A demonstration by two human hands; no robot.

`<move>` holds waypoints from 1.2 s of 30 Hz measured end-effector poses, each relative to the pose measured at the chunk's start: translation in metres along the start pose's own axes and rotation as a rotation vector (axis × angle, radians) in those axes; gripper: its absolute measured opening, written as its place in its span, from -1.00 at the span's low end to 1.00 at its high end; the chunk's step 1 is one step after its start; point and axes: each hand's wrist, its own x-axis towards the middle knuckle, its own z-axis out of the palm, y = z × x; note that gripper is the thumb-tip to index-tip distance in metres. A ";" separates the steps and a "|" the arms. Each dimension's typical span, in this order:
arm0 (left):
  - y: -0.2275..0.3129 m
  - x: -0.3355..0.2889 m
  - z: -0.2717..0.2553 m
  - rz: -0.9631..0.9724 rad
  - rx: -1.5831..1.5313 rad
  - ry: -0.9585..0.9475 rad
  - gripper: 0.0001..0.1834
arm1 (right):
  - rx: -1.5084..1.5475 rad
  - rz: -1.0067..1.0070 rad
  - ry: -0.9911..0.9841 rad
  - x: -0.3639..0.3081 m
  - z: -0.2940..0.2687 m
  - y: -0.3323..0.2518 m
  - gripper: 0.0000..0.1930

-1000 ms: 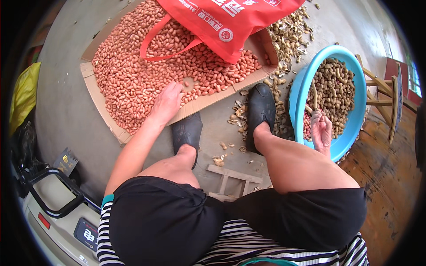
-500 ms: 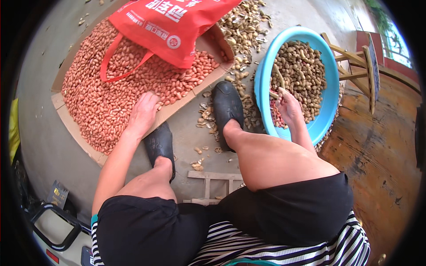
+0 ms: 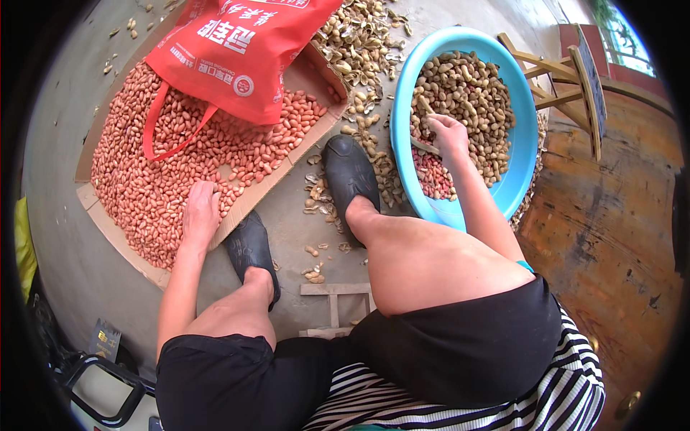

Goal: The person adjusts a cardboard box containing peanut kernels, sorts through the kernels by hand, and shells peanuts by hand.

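Observation:
My left hand (image 3: 200, 213) rests at the near edge of a bed of shelled pink peanuts (image 3: 144, 201), its fingers bent and pressed together. Whatever they hold, if anything, is hidden. The peanuts lie in a shallow, flattened cardboard box (image 3: 248, 197). Over the light blue basin (image 3: 528, 144), my right hand (image 3: 449, 136) is closed on pale wooden tongs (image 3: 425, 146), whose two slim arms point left. Unshelled peanuts (image 3: 478, 100) fill most of the basin. Pinkish kernels (image 3: 433, 176) gather at its near left side, below my right hand.
A red carrier bag (image 3: 237, 57) lies across the box. Empty shells (image 3: 359, 43) litter the floor between box and basin. Both my dark shoes (image 3: 350, 169) stand among them. A wooden folding stool (image 3: 568, 79) is beyond the basin, and a wooden slatted piece (image 3: 334, 289) lies between my legs.
The view has shifted, so box and basin sit further left. My left hand has drawn nearer to me along the box's edge. My right hand still holds the tongs over the basin.

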 end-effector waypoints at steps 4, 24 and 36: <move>0.002 0.001 -0.001 0.005 -0.018 0.009 -0.93 | 0.380 0.114 -0.004 -0.009 -0.014 -0.004 -0.78; 0.001 0.012 -0.002 0.073 -0.007 0.108 -0.78 | 0.466 0.419 -1.025 -0.118 0.065 -0.146 -0.78; -0.017 0.008 -0.026 0.007 0.319 0.236 -0.90 | -0.177 0.306 -1.111 -0.105 0.134 -0.150 -0.80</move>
